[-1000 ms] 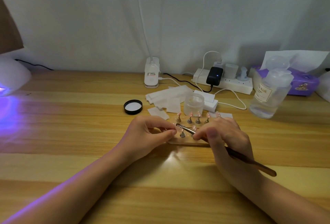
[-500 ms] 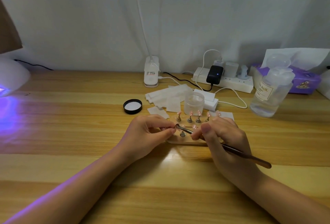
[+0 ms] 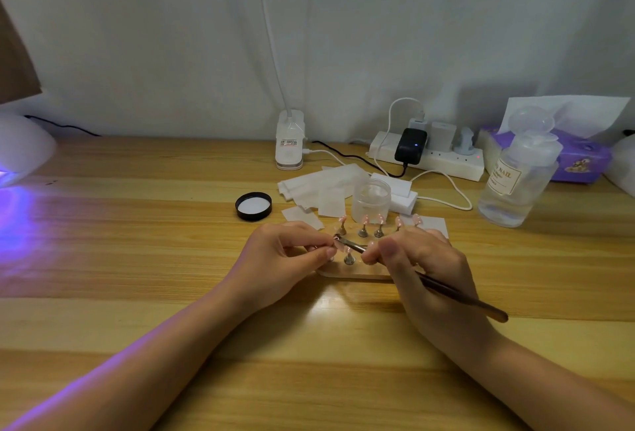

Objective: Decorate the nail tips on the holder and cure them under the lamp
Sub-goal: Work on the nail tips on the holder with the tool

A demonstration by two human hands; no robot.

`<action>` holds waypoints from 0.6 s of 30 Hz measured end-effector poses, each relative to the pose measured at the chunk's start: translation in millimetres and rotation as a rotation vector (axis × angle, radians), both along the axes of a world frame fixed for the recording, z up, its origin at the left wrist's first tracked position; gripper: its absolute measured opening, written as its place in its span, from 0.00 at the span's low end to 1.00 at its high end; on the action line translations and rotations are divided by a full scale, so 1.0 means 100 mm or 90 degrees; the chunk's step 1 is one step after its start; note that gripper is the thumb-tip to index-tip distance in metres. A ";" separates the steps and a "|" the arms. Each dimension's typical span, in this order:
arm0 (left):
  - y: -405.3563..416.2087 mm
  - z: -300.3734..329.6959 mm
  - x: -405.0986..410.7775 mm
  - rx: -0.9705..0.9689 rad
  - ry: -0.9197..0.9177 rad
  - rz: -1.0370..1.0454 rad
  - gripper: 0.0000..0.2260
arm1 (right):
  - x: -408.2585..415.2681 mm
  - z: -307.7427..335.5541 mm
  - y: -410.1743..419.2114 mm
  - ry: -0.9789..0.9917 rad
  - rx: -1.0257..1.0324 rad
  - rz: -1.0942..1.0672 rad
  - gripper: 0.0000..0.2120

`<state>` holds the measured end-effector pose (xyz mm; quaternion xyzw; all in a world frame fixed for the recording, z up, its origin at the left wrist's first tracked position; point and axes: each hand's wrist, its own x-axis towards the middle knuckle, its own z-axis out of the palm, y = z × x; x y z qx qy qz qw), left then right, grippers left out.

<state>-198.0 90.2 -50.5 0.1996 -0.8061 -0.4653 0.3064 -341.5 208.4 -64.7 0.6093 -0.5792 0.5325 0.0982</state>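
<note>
Right hand (image 3: 426, 258) touches brush (image 3: 446, 288) (tip down) to nail tip (image 3: 338, 241).

Right hand (image 3: 422, 265) holds a brush (image 3: 446, 289) to a nail tip (image 3: 338, 241) — pinched by the left hand (image 3: 285, 258) — above the holder (image 3: 357, 272).

A: Taking the holder (image 3: 357, 272) as the mark, where is there room?

B: Nearer the person than the holder, bare surface (image 3: 309, 379) runs wide, crossed only by the two forearms. Left of the holder it lies open up to the black lid (image 3: 253, 206) and the glowing lamp (image 3: 20, 148) at the far left edge.

A: And behind it?

B: Crowded. The frosted jar (image 3: 371, 199) stands just behind the holder, with white wipes (image 3: 323, 186) beside it, then the power strip (image 3: 429, 159) and its cables (image 3: 443, 197).

A: To the right?

B: The clear bottle (image 3: 515, 186) and purple tissue box (image 3: 580, 162) stand there. Both hands (image 3: 285, 258) and the brush (image 3: 446, 289) cover the holder's front.
</note>
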 end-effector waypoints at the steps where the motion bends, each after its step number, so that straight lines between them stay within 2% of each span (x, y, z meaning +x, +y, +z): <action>1: 0.00 0.00 0.00 0.002 0.000 0.003 0.10 | 0.00 0.00 0.00 -0.003 -0.003 0.001 0.24; 9: -0.01 0.00 0.00 -0.005 -0.010 0.003 0.12 | 0.01 -0.01 0.05 -0.090 -0.016 0.001 0.26; 18: -0.01 -0.01 0.00 -0.012 -0.015 0.001 0.11 | 0.00 -0.01 0.00 -0.046 0.005 0.007 0.25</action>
